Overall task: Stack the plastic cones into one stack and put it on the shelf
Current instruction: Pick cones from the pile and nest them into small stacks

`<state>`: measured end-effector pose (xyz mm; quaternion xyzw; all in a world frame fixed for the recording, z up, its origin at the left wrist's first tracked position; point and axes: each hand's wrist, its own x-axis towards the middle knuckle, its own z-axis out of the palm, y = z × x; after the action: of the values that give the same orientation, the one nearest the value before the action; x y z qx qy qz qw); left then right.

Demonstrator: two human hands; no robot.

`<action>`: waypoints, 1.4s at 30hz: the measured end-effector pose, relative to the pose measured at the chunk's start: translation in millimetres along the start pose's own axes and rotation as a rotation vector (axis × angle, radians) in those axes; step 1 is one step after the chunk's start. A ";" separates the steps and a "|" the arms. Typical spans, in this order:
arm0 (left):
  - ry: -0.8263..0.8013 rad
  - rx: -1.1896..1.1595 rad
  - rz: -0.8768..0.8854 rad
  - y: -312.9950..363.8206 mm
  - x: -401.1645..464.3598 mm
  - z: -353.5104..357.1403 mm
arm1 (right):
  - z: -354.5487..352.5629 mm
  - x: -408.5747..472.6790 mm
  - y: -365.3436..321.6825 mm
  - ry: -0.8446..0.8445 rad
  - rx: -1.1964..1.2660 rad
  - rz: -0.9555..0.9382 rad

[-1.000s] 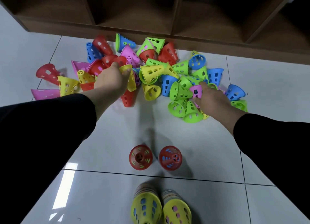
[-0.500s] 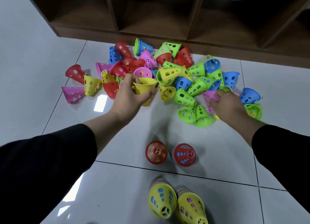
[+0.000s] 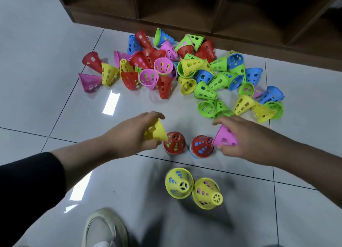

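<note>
My left hand (image 3: 131,135) grips a yellow cone (image 3: 157,132) just left of a red-topped stack (image 3: 174,143) standing on the floor. My right hand (image 3: 246,137) holds a pink cone (image 3: 224,136) beside a second red-topped stack (image 3: 202,146). Two yellow-topped stacks (image 3: 178,183) (image 3: 207,193) stand nearer to me. A heap of loose cones (image 3: 187,69) in red, pink, yellow, green and blue lies on the tiles in front of the dark wooden shelf (image 3: 185,8).
My shoe (image 3: 103,228) shows at the bottom edge. The shelf has several open compartments along the top of the view. Bare white floor tiles (image 3: 37,71) spread to the left and right of the heap.
Both hands have drawn back from the heap towards me, the left with a yellow cone and the right with a pink one, and now sit beside the two red-topped stacks.
</note>
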<state>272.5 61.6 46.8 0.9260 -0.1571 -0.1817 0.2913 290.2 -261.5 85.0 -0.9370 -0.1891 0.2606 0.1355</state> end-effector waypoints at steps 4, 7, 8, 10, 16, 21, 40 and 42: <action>-0.166 0.411 0.042 9.3 10.6 9.9 | 22.8 7.8 -8.8 -0.078 -0.198 0.049; -0.224 0.528 0.048 23.4 27.3 25.8 | 37.8 21.8 -16.3 -0.084 -0.259 0.039; -0.220 0.522 0.058 27.9 31.8 31.5 | 41.8 25.0 -19.1 -0.081 -0.260 0.035; -0.193 0.445 0.079 30.9 37.6 44.5 | 48.7 28.7 -24.9 -0.074 -0.265 0.023; -0.050 0.221 0.107 18.6 37.6 55.0 | 47.3 38.0 -13.0 0.024 -0.032 0.153; 0.100 0.012 -0.058 17.2 59.1 37.8 | 26.2 72.5 32.8 0.300 0.116 0.343; -0.149 -0.228 -0.442 37.0 220.5 52.5 | 77.1 143.7 54.5 0.215 0.484 0.428; -0.191 -0.216 -0.450 37.3 222.7 57.4 | 78.0 143.3 52.3 0.203 0.485 0.401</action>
<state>437.9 -83.6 -29.4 0.8798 0.0465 -0.3441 0.3247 376.6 -235.0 -60.6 -0.9171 0.0811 0.2248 0.3190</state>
